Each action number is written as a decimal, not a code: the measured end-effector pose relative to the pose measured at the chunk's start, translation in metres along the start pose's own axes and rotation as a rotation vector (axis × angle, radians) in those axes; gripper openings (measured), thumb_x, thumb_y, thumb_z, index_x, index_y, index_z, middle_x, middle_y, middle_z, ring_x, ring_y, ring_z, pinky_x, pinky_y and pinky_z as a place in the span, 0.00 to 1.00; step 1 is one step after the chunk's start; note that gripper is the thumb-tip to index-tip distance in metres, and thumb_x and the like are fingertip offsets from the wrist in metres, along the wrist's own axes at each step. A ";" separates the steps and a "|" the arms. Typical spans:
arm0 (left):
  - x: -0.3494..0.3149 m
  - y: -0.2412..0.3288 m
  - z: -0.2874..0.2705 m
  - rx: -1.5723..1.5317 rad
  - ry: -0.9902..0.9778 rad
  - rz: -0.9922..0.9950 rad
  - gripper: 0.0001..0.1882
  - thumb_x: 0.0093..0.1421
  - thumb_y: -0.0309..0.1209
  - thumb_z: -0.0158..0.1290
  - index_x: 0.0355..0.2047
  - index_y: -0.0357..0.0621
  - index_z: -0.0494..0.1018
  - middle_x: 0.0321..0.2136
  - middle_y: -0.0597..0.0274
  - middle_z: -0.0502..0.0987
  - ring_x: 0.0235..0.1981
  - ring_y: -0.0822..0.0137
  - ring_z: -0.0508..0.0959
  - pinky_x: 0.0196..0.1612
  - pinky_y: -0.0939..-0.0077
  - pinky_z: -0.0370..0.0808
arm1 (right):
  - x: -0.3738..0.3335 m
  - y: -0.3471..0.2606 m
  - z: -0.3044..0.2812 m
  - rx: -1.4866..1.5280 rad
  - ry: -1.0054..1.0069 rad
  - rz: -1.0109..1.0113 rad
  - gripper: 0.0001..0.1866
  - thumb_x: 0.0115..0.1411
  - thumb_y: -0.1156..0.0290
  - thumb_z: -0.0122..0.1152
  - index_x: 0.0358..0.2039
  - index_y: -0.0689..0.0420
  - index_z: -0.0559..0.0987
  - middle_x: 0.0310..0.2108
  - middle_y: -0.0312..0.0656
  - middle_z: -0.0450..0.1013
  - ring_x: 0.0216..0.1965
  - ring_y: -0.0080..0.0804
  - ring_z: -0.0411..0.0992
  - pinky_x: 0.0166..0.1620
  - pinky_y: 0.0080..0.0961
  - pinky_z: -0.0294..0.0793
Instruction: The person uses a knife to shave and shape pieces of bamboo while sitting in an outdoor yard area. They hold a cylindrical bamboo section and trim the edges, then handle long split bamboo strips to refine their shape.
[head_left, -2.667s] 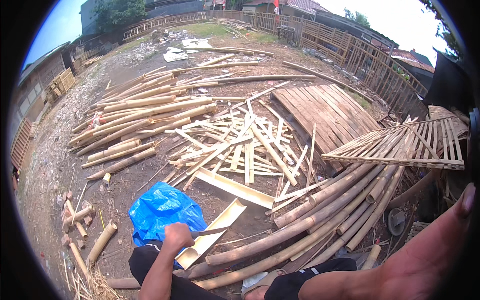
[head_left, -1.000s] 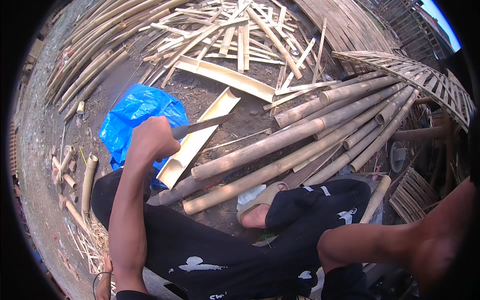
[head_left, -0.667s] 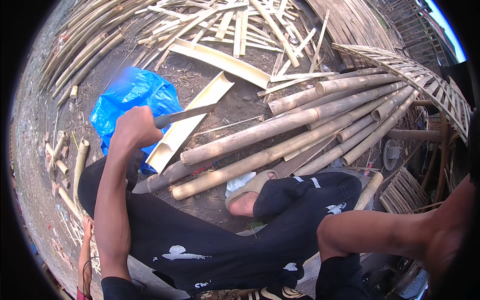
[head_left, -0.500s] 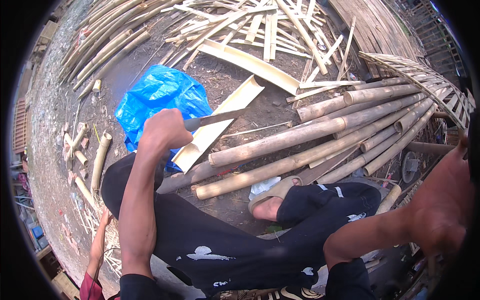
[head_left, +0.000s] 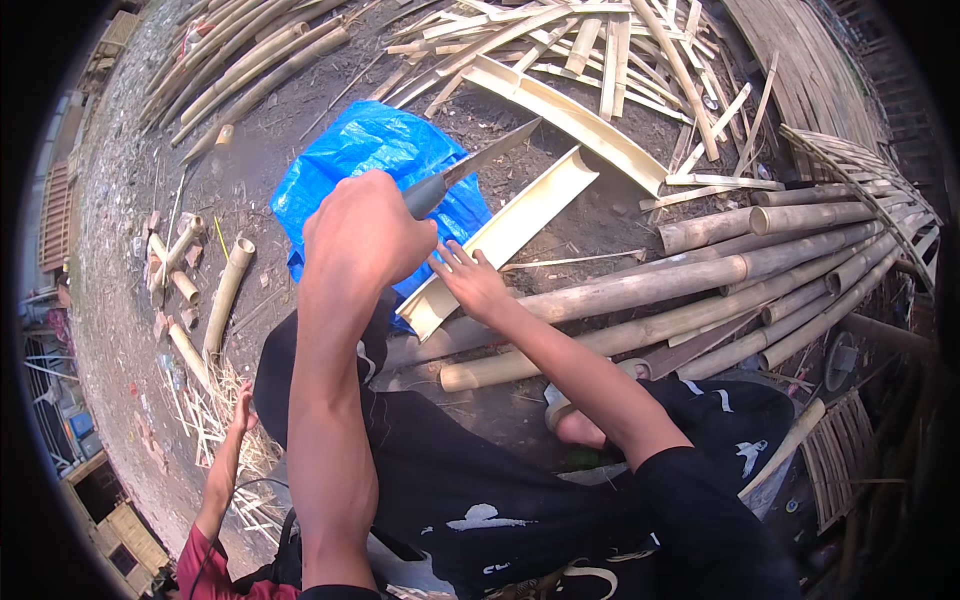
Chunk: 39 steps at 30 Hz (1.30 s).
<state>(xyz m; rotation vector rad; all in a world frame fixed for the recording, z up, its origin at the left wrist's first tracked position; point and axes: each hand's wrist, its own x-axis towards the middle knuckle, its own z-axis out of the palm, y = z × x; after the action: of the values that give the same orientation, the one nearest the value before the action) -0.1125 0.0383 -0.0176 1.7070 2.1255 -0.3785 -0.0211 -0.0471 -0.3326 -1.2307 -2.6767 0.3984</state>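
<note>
My left hand (head_left: 362,235) is wrapped round the grey handle of a knife (head_left: 492,157), whose long blade points up and to the right. Beneath the blade lies a split bamboo half (head_left: 535,203), pale hollow side up, sloping across the edge of a crumpled blue tarp (head_left: 360,140). My right hand (head_left: 474,283) reaches over the lower part of this bamboo half with its fingers spread. It grips nothing, and whether the fingertips touch the bamboo I cannot tell. A second bamboo half (head_left: 575,125) rests on the soil just beyond.
Whole bamboo poles (head_left: 690,275) are stacked at the right, beside a woven slatted panel (head_left: 860,180). Split strips (head_left: 615,60) lie heaped at the far side, with more poles (head_left: 240,75) at far left. Another person's hand (head_left: 243,408) is near shavings at lower left.
My right hand has come from the far right to the split bamboo half. My left hand with the knife has risen and shifted right in the picture, while the whole view has shifted too.
</note>
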 end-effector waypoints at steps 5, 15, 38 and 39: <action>0.002 0.004 -0.004 -0.040 -0.004 0.001 0.23 0.51 0.44 0.69 0.34 0.33 0.82 0.32 0.39 0.83 0.38 0.46 0.85 0.44 0.55 0.79 | 0.023 0.022 0.027 -0.156 -0.394 -0.110 0.26 0.63 0.67 0.56 0.63 0.48 0.71 0.54 0.41 0.73 0.60 0.35 0.67 0.62 0.41 0.63; -0.017 -0.005 -0.007 -0.308 0.056 0.099 0.23 0.53 0.45 0.68 0.25 0.33 0.80 0.18 0.50 0.78 0.21 0.60 0.79 0.30 0.61 0.74 | -0.019 0.050 -0.052 0.000 0.108 -0.009 0.21 0.52 0.69 0.65 0.48 0.52 0.76 0.45 0.39 0.75 0.53 0.36 0.72 0.58 0.43 0.65; -0.130 0.070 0.028 -0.659 0.184 0.400 0.21 0.62 0.44 0.63 0.26 0.35 0.78 0.12 0.55 0.73 0.17 0.61 0.74 0.25 0.62 0.69 | -0.075 0.167 -0.227 0.637 1.162 0.546 0.36 0.43 0.50 0.83 0.42 0.64 0.77 0.39 0.52 0.81 0.41 0.39 0.81 0.47 0.35 0.79; -0.129 0.070 0.027 -0.649 0.197 0.398 0.22 0.62 0.44 0.64 0.26 0.33 0.78 0.13 0.57 0.71 0.17 0.66 0.70 0.24 0.64 0.67 | -0.074 0.165 -0.229 0.652 1.141 0.553 0.36 0.43 0.50 0.84 0.42 0.64 0.77 0.39 0.52 0.82 0.41 0.39 0.81 0.47 0.35 0.79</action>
<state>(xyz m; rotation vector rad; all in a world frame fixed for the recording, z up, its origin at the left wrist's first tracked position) -0.0170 -0.0698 0.0198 1.7330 1.6871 0.5529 0.2051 0.0390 -0.1688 -1.3424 -1.1254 0.4014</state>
